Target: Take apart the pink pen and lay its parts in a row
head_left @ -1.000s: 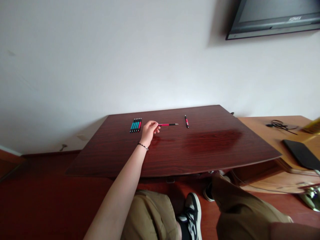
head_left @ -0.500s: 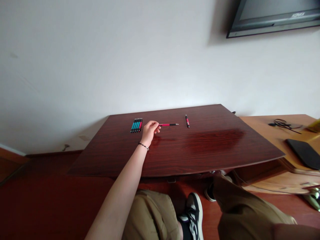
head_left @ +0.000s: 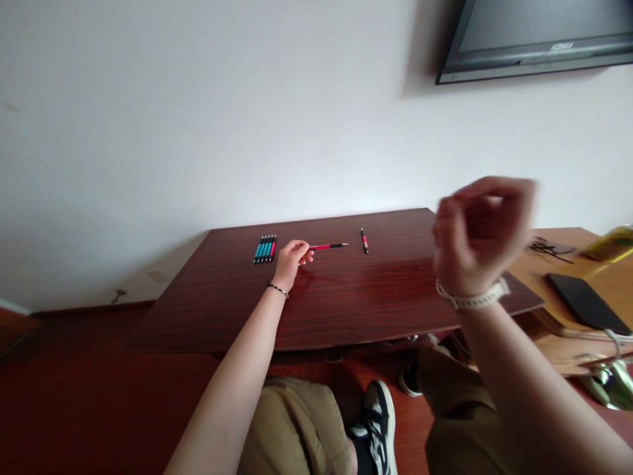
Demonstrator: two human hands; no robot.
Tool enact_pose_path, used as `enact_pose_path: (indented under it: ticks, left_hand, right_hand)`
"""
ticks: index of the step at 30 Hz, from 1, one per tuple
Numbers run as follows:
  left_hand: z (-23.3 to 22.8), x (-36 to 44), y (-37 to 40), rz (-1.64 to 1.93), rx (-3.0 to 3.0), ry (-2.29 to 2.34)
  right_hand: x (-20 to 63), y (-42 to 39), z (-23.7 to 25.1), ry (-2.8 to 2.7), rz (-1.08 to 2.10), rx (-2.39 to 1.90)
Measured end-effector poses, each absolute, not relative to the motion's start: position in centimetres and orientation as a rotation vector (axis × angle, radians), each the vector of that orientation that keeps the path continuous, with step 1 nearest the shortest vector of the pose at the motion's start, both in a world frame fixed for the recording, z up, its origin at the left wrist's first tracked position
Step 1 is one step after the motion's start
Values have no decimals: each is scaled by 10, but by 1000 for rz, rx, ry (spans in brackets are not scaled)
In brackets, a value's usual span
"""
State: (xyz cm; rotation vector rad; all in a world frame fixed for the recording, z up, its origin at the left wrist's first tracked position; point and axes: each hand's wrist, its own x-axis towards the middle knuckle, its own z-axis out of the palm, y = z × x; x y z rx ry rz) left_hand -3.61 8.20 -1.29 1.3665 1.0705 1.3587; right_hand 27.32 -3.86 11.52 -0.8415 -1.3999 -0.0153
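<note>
My left hand [head_left: 293, 258] is closed around the rear end of a pink and black pen [head_left: 327, 247], over the middle of the dark wooden table. The pen lies level, its silver tip to the right. Just left of that hand sits a row of several teal pens [head_left: 262, 249], with a pink pen [head_left: 272, 249] at its right end. Another pink and black pen [head_left: 364, 240] rests alone farther right. My right hand [head_left: 477, 234], blurred, is raised above the table's right side with its fingers curled in; nothing shows in it.
The dark table [head_left: 341, 310] stands against a white wall. On the right, a lighter wooden desk [head_left: 534, 270] carries a black flat device [head_left: 588, 303], a coiled cable [head_left: 550, 248] and a yellow object [head_left: 610, 244]. A television [head_left: 539, 39] hangs above.
My right hand has come up from the lower right edge to above the table's right side. My left hand keeps hold of the pen in about the same place. The view has shifted slightly.
</note>
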Motion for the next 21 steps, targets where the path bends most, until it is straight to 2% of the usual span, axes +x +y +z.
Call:
enact_pose_path:
  ticks: [3,7,10,14,21]
  left_hand:
    - [-13,-35,81,1341,1344,1023]
    - [-13,-34,80,1277,1387,976]
    - [-12,-32,77,1215,1470,947]
    - [-10,-27,73,1135,1557,904]
    - [-13,-24,73,1085,1613,865]
  right_hand:
    - [268,-12,79,-1420,147,-964]
    - [266,27,12,-1464,571,-1151]
    - [265,39,-21,-1470,818,-1138]
    - [261,40,-29,-1488,930,-1064]
    - [263,42,-31,-1493,898,-1038]
